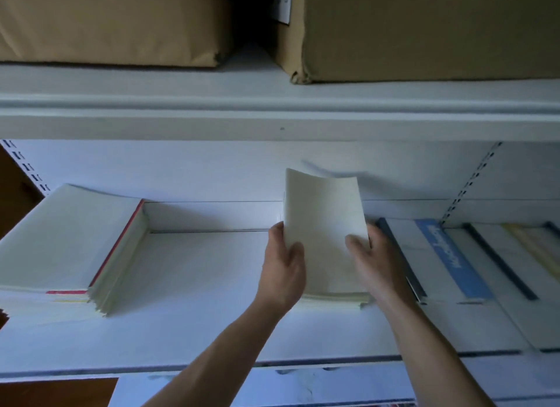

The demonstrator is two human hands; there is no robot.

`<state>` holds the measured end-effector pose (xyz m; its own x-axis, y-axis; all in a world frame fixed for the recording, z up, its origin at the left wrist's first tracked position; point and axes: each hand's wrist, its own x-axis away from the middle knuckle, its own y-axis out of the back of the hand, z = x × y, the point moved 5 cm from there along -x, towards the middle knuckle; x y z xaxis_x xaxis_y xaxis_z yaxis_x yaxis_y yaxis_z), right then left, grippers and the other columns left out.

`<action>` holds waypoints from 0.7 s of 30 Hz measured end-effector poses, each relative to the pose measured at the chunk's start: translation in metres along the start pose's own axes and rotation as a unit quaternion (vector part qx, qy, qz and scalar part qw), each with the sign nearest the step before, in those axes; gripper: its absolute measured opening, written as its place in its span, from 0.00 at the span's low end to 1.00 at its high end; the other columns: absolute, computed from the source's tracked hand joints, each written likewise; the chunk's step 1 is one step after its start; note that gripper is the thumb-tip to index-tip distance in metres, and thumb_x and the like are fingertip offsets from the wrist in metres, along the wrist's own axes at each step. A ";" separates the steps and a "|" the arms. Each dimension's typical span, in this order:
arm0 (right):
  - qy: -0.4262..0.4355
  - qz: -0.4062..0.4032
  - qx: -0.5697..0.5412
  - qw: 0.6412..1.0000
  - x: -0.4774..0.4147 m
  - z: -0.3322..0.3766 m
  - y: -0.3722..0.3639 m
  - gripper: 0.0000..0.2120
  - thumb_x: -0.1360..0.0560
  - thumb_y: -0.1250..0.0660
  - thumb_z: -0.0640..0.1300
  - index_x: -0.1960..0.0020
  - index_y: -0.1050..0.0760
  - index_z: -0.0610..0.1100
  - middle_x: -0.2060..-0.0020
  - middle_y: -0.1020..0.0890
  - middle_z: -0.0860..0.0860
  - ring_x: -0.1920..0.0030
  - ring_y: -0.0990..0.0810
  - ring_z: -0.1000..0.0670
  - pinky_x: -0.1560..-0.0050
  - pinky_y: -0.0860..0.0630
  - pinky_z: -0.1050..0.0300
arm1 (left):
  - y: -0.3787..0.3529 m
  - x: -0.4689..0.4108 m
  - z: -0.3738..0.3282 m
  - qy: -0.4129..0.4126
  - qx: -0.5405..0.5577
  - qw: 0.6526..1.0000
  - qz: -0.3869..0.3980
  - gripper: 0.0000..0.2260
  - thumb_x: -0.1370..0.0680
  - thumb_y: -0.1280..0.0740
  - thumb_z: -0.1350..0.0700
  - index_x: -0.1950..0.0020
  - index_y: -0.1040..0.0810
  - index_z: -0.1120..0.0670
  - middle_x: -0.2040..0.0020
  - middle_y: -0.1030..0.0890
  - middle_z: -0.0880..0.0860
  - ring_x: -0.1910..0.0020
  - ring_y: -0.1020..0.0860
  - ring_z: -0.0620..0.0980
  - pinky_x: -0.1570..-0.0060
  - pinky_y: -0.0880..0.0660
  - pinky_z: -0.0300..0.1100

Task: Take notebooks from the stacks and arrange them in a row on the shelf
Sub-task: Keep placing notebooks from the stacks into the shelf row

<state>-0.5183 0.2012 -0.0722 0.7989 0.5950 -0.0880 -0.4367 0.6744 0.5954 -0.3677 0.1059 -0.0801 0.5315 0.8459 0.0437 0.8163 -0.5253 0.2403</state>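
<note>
Far left, a tall stack [69, 249] of pale notebooks lies flat on the white shelf [197, 270], with a red strip along its right top edge; above it, on the upper shelf [151, 82], sits a brown paper parcel [106, 21]; right of the stack is a bare stretch of shelf. Left hand [283, 270] grips the lower left edge of a single notebook [324, 224], thumb on the front cover, fingers curled behind; the notebook is held up off the shelf, roughly upright, top edge bowed, mid-shelf and right of centre; just under it lies a low stack [333, 299] of similar pale notebooks. Right hand [369, 261] is blurred; thumb on the notebook's lower right front, fingers behind, pinching it. Further right, a row of notebooks [454, 261] lies overlapped on the shelf, dark spines and one blue strip showing; above, a second brown parcel [424, 30].
</note>
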 end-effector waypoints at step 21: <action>-0.070 0.159 0.086 0.981 -0.014 -0.032 -0.029 0.22 0.18 0.50 0.52 0.26 0.43 0.45 0.34 0.26 0.42 0.37 0.26 0.41 0.46 0.32 0.52 | -0.025 -0.007 0.009 0.119 -0.020 0.993 0.000 0.24 0.32 0.46 0.56 0.38 0.33 0.39 0.46 0.21 0.48 0.49 0.22 0.53 0.45 0.23 0.56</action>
<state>-0.5303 0.1868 -0.1143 0.6879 0.6891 0.2279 -0.6062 0.3728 0.7025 -0.3896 0.1122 -0.0946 0.4593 0.8461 0.2705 0.8038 -0.5255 0.2788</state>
